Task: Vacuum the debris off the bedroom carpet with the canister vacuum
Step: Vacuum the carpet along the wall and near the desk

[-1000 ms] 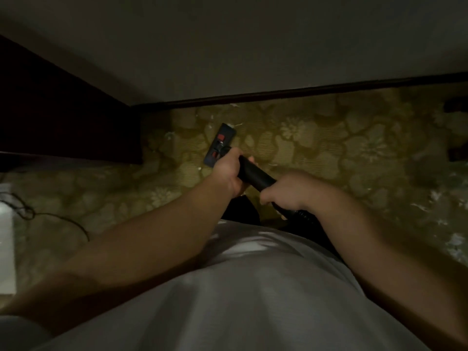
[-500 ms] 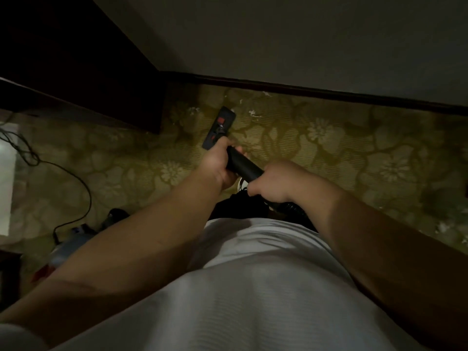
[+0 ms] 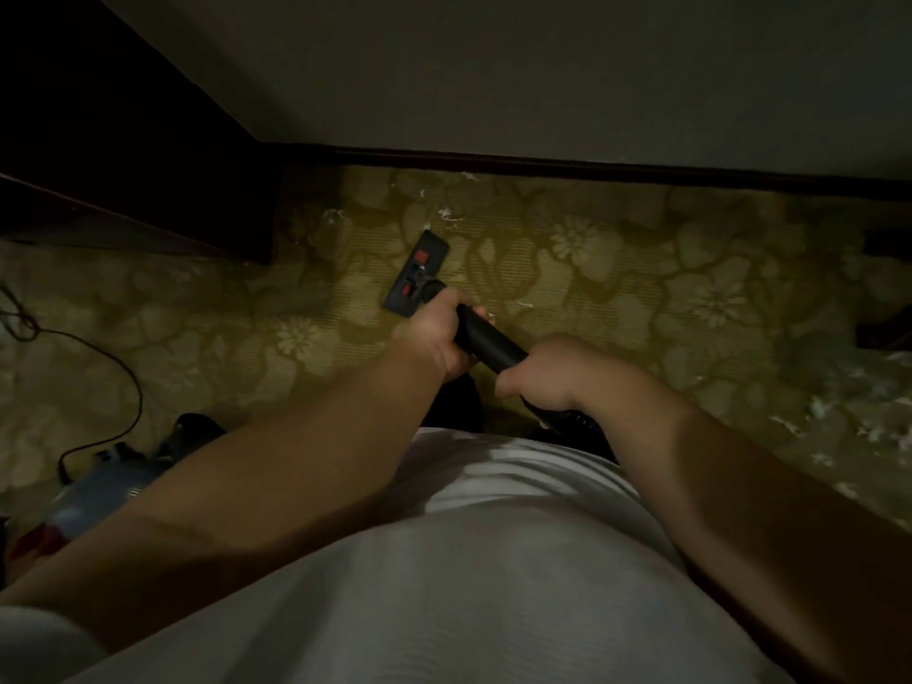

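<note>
Both hands are wrapped round the black wand [image 3: 491, 339]: the left hand [image 3: 439, 338] low, just above the floor head [image 3: 417, 274], and the right hand [image 3: 538, 372] higher, by the hose [image 3: 567, 418]. This split hold likely gives leverage to keep the head flat on the patterned carpet [image 3: 641, 298] and steer it toward the white debris [image 3: 449, 217] near the skirting board [image 3: 592, 167]. More scraps [image 3: 839, 417] lie well apart, at the right. The bluish canister [image 3: 98, 491] sits at lower left, mostly hidden by the left forearm — its cord [image 3: 126, 382] trails across the carpet. The hose vanishes behind wrist and torso, and dimness swallows the dark furniture [image 3: 148, 165].
</note>
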`<state>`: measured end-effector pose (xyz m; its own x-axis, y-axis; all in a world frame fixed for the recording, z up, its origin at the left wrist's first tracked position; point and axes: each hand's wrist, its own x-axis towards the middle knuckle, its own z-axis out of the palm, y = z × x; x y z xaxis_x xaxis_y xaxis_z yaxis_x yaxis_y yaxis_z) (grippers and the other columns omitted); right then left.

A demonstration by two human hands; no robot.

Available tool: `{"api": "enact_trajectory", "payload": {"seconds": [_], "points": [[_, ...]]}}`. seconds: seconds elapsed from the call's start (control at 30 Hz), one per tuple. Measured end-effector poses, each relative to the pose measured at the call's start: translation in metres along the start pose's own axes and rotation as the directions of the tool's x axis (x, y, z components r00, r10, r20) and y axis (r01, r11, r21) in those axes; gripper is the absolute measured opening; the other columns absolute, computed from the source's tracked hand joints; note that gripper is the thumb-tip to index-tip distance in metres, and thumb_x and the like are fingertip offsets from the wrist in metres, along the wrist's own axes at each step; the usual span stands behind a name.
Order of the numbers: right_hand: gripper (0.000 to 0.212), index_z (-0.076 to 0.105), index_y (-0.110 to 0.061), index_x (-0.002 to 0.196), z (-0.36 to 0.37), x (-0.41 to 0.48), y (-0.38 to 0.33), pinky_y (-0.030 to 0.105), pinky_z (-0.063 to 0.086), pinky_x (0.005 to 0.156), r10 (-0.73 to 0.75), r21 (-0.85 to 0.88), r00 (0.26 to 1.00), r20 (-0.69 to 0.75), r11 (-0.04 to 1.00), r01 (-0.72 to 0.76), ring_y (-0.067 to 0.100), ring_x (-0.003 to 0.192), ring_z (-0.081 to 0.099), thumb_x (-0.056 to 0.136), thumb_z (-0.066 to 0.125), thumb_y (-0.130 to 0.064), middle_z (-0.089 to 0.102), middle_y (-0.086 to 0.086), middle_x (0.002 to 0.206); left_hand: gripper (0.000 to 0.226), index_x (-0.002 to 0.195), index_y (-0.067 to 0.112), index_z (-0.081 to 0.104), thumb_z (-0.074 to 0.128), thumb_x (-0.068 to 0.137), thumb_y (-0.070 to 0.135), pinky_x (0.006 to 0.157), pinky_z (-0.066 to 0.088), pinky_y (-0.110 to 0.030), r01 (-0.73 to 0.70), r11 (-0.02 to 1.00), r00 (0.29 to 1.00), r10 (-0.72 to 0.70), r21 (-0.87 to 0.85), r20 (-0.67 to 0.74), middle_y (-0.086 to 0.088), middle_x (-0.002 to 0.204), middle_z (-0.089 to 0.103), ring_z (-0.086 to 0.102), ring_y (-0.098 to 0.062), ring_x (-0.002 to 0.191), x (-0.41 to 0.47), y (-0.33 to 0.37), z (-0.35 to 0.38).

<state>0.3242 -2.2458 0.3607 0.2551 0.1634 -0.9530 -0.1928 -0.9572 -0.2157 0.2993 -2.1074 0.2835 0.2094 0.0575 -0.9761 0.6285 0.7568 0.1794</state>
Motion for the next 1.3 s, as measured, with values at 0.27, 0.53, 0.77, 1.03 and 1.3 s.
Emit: {"api": "enact_trajectory", "payload": {"seconds": [0.27, 0.53, 0.77, 1.03, 1.3], "points": [[0.027, 0.065, -0.012, 0.1, -0.031, -0.054, 0.158, 0.037, 0.059, 0.079, 0.087, 0.079, 0.996, 0.007, 0.993, -0.087, 0.033, 0.092, 0.076, 0.088, 0.077, -0.033, 0.075, 0.016, 0.097, 0.009, 0.091, 0.01, 0.051, 0.056, 0.096, 0.016, 0.054, 0.055, -0.027, 0.108, 0.991, 0.989, -0.116, 0.082, 0.093, -0.005, 0.074, 0.054, 0.053, -0.014, 0.062, -0.015, -0.133, 0.106], [0.026, 0.064, -0.006, 0.097, -0.052, -0.092, 0.233, 0.042, 0.061, 0.077, 0.137, 0.239, 0.99, -0.04, 0.963, -0.124, 0.031, 0.071, 0.074, 0.09, 0.077, -0.028, 0.077, 0.019, 0.081, 0.01, 0.09, 0.009, 0.056, 0.058, 0.096, 0.017, 0.057, 0.052, -0.028, 0.112, 0.979, 0.982, -0.135, 0.169, 0.135, -0.004, 0.076, 0.056, 0.055, -0.013, 0.064, -0.037, -0.192, 0.178], [0.026, 0.066, -0.003, 0.093, -0.068, -0.101, 0.225, 0.031, 0.058, 0.061, 0.125, 0.239, 0.985, -0.12, 0.966, -0.093, 0.026, 0.058, 0.071, 0.088, 0.078, -0.026, 0.074, 0.015, 0.069, 0.013, 0.087, 0.009, 0.059, 0.059, 0.096, 0.018, 0.055, 0.053, -0.028, 0.084, 0.983, 0.978, -0.113, 0.165, 0.174, -0.003, 0.075, 0.059, 0.057, -0.012, 0.063, -0.044, -0.178, 0.189], [0.04, 0.07, -0.009, 0.102, -0.07, -0.061, 0.143, 0.045, 0.065, 0.084, 0.099, 0.207, 0.979, -0.177, 0.976, -0.061, 0.031, 0.082, 0.077, 0.078, 0.082, -0.037, 0.077, 0.015, 0.091, 0.011, 0.105, 0.009, 0.059, 0.059, 0.096, 0.017, 0.061, 0.053, -0.033, 0.001, 0.993, 0.986, -0.022, 0.121, 0.168, -0.005, 0.082, 0.059, 0.057, -0.015, 0.072, -0.032, -0.088, 0.151], [0.032, 0.069, -0.015, 0.093, -0.07, -0.009, -0.007, 0.034, 0.059, 0.073, 0.103, 0.146, 0.979, -0.174, 0.986, -0.077, 0.027, 0.08, 0.075, 0.077, 0.081, -0.04, 0.075, 0.01, 0.09, 0.011, 0.105, 0.009, 0.06, 0.061, 0.094, 0.013, 0.061, 0.056, -0.031, 0.035, 0.994, 0.991, -0.047, 0.101, 0.122, -0.005, 0.082, 0.06, 0.059, -0.014, 0.067, -0.005, 0.055, 0.077]]}}
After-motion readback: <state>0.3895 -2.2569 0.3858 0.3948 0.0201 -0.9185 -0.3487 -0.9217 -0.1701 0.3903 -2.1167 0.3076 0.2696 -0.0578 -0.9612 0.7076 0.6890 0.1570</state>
